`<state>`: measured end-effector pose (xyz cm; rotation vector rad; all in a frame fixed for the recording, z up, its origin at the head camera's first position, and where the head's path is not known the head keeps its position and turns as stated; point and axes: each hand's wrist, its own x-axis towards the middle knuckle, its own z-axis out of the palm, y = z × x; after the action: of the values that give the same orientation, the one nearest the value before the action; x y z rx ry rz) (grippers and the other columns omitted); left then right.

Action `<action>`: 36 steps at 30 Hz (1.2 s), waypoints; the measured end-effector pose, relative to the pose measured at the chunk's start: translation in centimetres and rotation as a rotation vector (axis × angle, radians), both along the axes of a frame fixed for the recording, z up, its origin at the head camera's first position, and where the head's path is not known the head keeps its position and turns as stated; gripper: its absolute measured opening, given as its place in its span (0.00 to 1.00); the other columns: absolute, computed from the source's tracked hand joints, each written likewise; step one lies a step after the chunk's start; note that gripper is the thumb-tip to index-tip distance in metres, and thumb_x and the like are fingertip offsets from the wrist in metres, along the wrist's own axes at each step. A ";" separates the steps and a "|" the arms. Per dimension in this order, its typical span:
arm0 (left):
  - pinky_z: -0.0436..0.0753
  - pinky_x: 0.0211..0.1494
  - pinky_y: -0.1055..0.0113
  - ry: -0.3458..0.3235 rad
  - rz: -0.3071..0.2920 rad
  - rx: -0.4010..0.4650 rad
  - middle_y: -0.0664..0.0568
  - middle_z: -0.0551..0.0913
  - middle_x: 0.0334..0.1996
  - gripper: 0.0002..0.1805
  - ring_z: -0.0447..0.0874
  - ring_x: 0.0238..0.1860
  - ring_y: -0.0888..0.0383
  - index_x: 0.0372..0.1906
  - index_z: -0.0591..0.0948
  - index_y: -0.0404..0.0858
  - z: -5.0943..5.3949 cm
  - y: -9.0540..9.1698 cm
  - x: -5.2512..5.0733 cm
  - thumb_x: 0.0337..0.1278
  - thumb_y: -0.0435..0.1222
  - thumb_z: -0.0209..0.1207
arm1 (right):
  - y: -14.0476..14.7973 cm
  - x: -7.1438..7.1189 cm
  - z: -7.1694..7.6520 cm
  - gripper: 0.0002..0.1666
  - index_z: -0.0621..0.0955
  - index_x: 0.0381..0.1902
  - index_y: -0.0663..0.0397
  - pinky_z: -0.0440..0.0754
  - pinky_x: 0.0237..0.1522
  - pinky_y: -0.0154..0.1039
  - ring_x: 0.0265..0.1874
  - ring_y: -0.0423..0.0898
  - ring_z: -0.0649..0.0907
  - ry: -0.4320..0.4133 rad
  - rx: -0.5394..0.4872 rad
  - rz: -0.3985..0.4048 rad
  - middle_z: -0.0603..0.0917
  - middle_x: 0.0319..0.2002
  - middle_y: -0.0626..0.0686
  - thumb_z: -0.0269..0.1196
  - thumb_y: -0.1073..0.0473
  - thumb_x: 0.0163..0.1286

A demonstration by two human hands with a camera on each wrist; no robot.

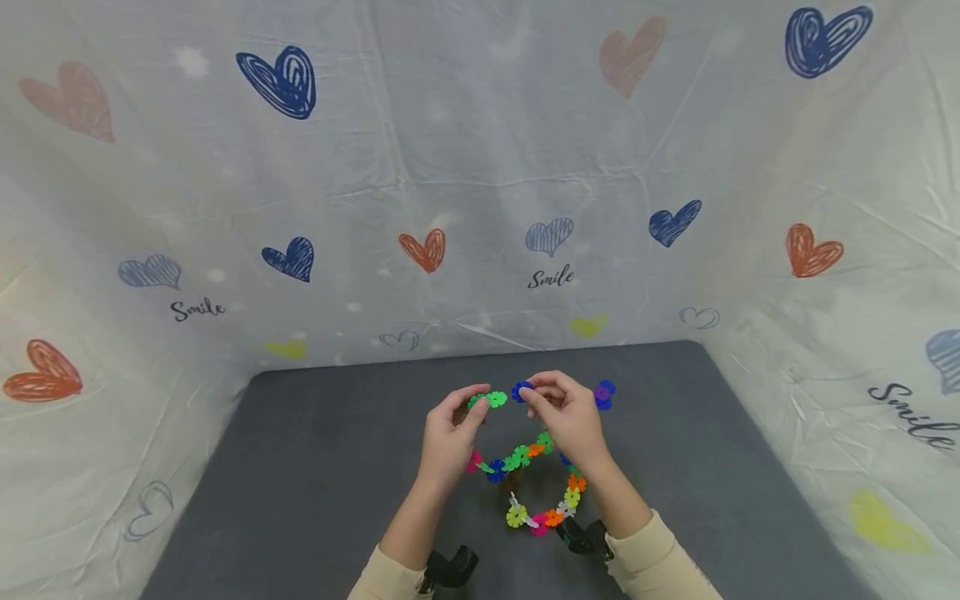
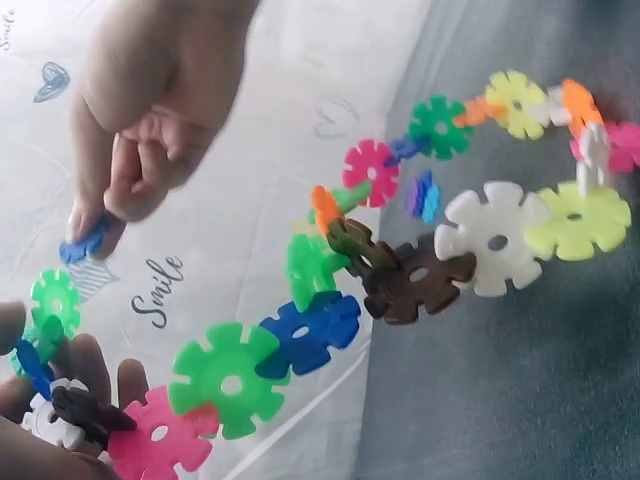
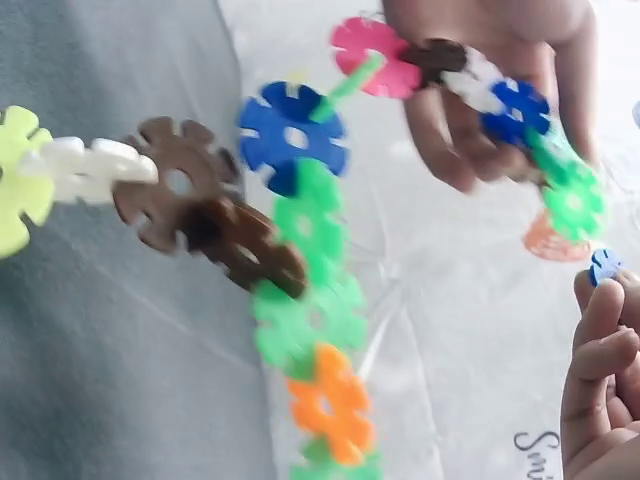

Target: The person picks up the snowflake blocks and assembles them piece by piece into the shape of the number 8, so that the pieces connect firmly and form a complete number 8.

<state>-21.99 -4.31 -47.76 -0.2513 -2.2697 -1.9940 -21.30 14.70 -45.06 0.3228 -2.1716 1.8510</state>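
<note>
My left hand (image 1: 447,437) holds one end of a chain of notched plastic snowflake discs. At that end is a green disc (image 2: 55,301), linked to teal, blue, white and brown discs along the fingers. Beyond the hand the chain hangs from a pink disc (image 2: 160,433) through green and blue ones. Thumb and fingers of my right hand (image 1: 573,425) pinch a single blue disc (image 3: 604,266). A small gap separates this blue disc from the green end disc. Lower down, the chain curves in a loop past a brown disc (image 3: 178,180), with orange, yellow, white and pink ones.
A small cluster of blue and purple discs (image 1: 603,395) lies beyond my right hand on the dark grey table (image 1: 322,467). Behind the table hangs a pale curtain (image 1: 480,125) printed with hearts. Black wrist mounts (image 1: 453,568) sit near both sleeves.
</note>
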 end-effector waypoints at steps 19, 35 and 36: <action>0.82 0.59 0.66 0.067 -0.057 0.110 0.51 0.88 0.49 0.13 0.87 0.51 0.58 0.49 0.89 0.41 -0.7 0.8 0.0 0.68 0.42 0.62 | -0.2 -1.2 -4.4 0.05 0.82 0.41 0.67 0.81 0.24 0.33 0.22 0.40 0.85 0.117 -0.168 0.038 0.89 0.28 0.57 0.65 0.69 0.69; 0.84 0.53 0.63 -0.012 -0.019 0.071 0.48 0.89 0.40 0.13 0.86 0.43 0.49 0.45 0.90 0.42 -0.2 1.2 0.2 0.66 0.45 0.64 | 0.0 -0.6 -3.4 0.04 0.86 0.40 0.62 0.82 0.21 0.36 0.21 0.41 0.85 0.082 -0.096 0.049 0.87 0.27 0.64 0.66 0.67 0.68; 0.84 0.54 0.62 -0.031 -0.022 0.078 0.48 0.89 0.41 0.14 0.86 0.44 0.50 0.45 0.90 0.41 -0.2 1.1 0.2 0.66 0.46 0.64 | 0.2 -0.7 -3.3 0.05 0.86 0.42 0.62 0.82 0.22 0.36 0.21 0.41 0.85 0.073 -0.072 0.066 0.88 0.27 0.64 0.66 0.66 0.69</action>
<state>-21.79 -3.18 -47.95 -0.2410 -2.2109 -2.1068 -22.01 14.94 -48.35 0.4454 -2.0641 1.9162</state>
